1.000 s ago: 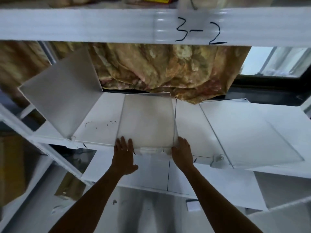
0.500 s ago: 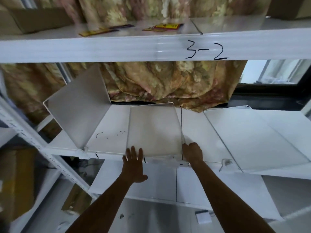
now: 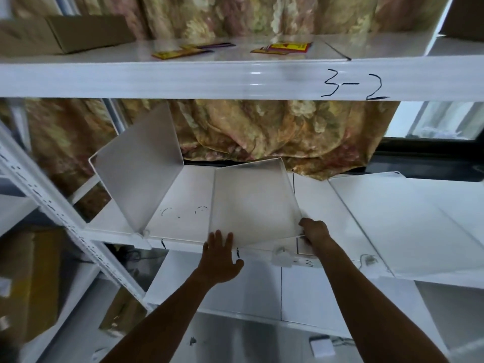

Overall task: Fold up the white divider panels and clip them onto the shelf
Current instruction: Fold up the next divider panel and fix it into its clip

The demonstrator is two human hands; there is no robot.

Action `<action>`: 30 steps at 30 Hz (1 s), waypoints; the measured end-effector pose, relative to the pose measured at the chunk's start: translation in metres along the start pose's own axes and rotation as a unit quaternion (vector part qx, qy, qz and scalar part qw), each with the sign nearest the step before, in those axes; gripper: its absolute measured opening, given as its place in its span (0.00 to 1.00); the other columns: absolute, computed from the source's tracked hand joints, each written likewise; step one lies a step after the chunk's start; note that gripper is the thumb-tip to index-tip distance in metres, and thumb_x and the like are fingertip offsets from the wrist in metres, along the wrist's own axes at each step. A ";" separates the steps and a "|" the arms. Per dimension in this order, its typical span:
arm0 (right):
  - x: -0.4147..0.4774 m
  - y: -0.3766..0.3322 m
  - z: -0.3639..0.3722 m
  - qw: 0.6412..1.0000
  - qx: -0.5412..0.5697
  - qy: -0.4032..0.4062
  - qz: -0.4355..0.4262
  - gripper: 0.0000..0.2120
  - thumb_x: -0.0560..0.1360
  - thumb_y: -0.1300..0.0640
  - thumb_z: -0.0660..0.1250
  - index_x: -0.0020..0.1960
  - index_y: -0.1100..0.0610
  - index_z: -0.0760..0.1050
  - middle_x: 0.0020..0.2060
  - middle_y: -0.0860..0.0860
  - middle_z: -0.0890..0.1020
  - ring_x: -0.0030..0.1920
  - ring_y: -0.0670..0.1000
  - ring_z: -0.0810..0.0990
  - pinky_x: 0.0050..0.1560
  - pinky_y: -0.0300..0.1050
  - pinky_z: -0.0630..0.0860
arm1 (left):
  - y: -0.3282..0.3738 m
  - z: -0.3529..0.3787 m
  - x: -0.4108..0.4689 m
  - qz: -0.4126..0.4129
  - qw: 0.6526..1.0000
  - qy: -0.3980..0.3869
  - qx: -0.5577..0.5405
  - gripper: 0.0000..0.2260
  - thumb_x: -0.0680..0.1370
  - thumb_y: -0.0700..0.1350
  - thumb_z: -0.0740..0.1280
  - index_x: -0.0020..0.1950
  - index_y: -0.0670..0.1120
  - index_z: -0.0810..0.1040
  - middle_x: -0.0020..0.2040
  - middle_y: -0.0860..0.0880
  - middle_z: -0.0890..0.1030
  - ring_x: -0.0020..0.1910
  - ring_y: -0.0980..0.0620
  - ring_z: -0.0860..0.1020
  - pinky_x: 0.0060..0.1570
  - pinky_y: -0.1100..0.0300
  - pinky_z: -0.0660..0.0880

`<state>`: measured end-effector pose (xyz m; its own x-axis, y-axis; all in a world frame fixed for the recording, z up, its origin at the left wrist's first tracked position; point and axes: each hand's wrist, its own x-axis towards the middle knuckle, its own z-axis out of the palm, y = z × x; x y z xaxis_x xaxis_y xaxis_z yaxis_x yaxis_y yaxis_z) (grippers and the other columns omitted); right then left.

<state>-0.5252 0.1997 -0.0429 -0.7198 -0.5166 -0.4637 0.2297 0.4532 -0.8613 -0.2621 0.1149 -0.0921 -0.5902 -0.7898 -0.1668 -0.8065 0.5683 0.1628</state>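
Observation:
The middle white divider panel is tilted, its right side lifted off the white shelf. My right hand grips its near right corner. My left hand lies spread against the panel's near left edge at the shelf front. A left divider panel stands upright, fixed by a clip at the shelf edge. A right divider panel lies flat on the shelf, with its clip at the front. A loose clear clip hangs on the shelf edge below the middle panel.
An upper shelf marked "3-2" carries yellow packets and a cardboard box. A patterned curtain hangs behind. The perforated rack post slants at the left. A lower shelf lies beneath my arms.
The middle panel has gone from flat to tilted, its right edge raised by my right hand. The view has lifted, so more of the upper shelf shows.

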 end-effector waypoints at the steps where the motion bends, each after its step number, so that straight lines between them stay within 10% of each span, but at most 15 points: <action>1: -0.001 -0.002 0.003 0.999 0.040 -0.011 0.003 0.07 0.74 0.60 0.67 0.42 0.65 0.75 0.41 0.61 0.77 0.34 0.56 0.76 0.35 0.46 0.75 | 0.003 -0.003 0.002 -0.015 1.000 0.005 -0.016 0.40 0.76 0.66 0.56 0.80 0.47 0.46 0.79 0.37 0.47 0.78 0.36 0.46 0.75 0.41 0.52; 6: -0.028 -0.030 0.013 0.987 0.133 -0.082 -0.031 0.09 0.79 0.63 0.59 0.48 0.66 0.76 0.47 0.60 0.84 0.42 0.59 0.86 0.38 0.47 0.83 | 0.019 -0.022 0.012 -0.055 0.994 0.013 -0.095 0.41 0.75 0.69 0.57 0.79 0.47 0.50 0.76 0.38 0.56 0.75 0.36 0.58 0.70 0.42 0.64; 12: -0.051 -0.061 0.013 0.983 0.091 -0.084 -0.137 0.13 0.79 0.63 0.59 0.59 0.70 0.73 0.49 0.62 0.85 0.39 0.60 0.87 0.39 0.49 0.85 | 0.036 -0.035 0.023 -0.100 0.986 -0.008 -0.136 0.42 0.77 0.68 0.54 0.79 0.43 0.45 0.79 0.35 0.44 0.76 0.34 0.54 0.72 0.41 0.60; 23: -0.085 -0.108 0.015 0.959 0.024 -0.085 -0.270 0.01 0.78 0.58 0.61 0.49 0.53 0.69 0.50 0.58 0.85 0.40 0.60 0.87 0.44 0.59 0.84 | 0.079 -0.083 0.031 -0.040 0.992 -0.023 -0.114 0.36 0.79 0.50 0.58 0.78 0.38 0.41 0.68 0.33 0.68 0.64 0.35 0.72 0.63 0.46 0.69; 30: -0.103 -0.112 0.025 0.935 -0.118 -0.164 -0.290 0.22 0.75 0.55 0.61 0.69 0.51 0.68 0.55 0.53 0.82 0.51 0.55 0.84 0.50 0.57 0.84 | 0.106 -0.105 0.024 -0.010 0.973 -0.065 -0.221 0.36 0.78 0.43 0.58 0.78 0.43 0.39 0.60 0.40 0.76 0.53 0.43 0.79 0.54 0.52 0.79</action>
<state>-0.4604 0.1838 0.0963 -0.4304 -0.9026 -0.0039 -0.3165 0.1549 -0.9359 -0.3583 0.1316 0.0231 -0.5964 -0.7478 -0.2915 -0.7423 0.3757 0.5548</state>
